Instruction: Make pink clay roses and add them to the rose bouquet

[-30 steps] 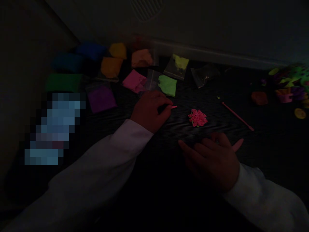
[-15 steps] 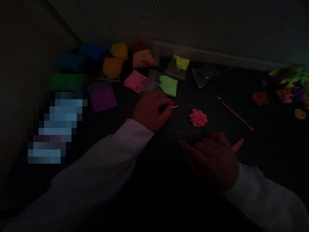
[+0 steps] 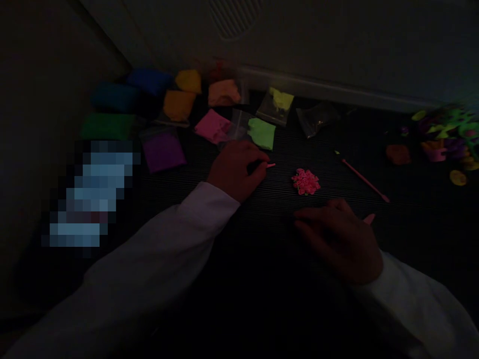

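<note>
The scene is very dim. My left hand (image 3: 237, 169) is closed in a pinch on a thin pink clay strip (image 3: 271, 165), whose end sticks out past the fingertips. To the right of it, a cluster of small pink clay roses (image 3: 306, 182) with bits of green sits on the dark table. Below the roses my right hand (image 3: 340, 242) hovers with thumb and forefinger drawn together; whatever may be between the tips is too dark to see. Behind that hand shows the tip of a pink blade-shaped tool (image 3: 369, 219). A thin pink modelling tool (image 3: 364, 179) lies farther right.
Along the back lie bags of coloured clay, among them pink (image 3: 213, 125), light green (image 3: 262, 133), yellow (image 3: 281, 102) and purple (image 3: 163, 149). A lit phone with a blurred screen (image 3: 95, 192) is at the left. Colourful clay pieces (image 3: 449, 134) crowd the right end. A wall (image 3: 337, 55) rises behind.
My right hand has shifted right, its stretched forefinger now drawn in toward the thumb, covering more of the pink blade. My left hand keeps its pinch; the view has shifted slightly.
</note>
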`<state>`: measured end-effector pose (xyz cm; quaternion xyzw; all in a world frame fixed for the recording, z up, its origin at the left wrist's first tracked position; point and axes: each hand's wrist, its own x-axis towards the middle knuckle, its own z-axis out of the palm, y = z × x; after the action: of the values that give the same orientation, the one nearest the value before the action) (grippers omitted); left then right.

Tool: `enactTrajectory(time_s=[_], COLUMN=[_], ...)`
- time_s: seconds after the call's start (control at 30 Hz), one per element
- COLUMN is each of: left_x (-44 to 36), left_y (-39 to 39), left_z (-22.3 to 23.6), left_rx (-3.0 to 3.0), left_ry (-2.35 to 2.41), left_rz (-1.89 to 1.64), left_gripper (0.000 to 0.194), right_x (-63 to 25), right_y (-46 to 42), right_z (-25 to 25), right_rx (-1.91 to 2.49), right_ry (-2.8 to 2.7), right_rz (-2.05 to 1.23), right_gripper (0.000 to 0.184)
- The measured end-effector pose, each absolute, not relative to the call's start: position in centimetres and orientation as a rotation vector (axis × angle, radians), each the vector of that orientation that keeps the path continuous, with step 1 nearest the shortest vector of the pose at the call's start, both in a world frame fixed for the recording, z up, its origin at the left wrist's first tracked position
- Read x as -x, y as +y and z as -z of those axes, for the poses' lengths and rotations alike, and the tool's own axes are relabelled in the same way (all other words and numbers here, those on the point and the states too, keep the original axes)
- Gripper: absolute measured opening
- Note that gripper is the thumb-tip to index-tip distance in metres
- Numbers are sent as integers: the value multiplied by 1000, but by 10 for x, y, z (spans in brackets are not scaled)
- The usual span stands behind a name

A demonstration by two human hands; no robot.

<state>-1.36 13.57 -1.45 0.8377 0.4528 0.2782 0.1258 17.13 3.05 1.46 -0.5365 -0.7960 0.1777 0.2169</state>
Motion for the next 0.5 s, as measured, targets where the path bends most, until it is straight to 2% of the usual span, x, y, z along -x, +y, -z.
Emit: enactTrajectory(time_s=[0.27, 0.5], left_x=[13, 12], left_y=[137, 118], left_z=[15, 1], left_rx=[-2418, -2216], left_ry=[1318, 1164], left_rz=[-813, -1083], left_gripper=[22, 20], right_x=[-176, -179], right_y=[30, 34], right_z=[-21, -28], right_rx=[1541, 1509], right_ry=[-1906, -1587], right_rz=[-775, -893], right_gripper=[17, 19])
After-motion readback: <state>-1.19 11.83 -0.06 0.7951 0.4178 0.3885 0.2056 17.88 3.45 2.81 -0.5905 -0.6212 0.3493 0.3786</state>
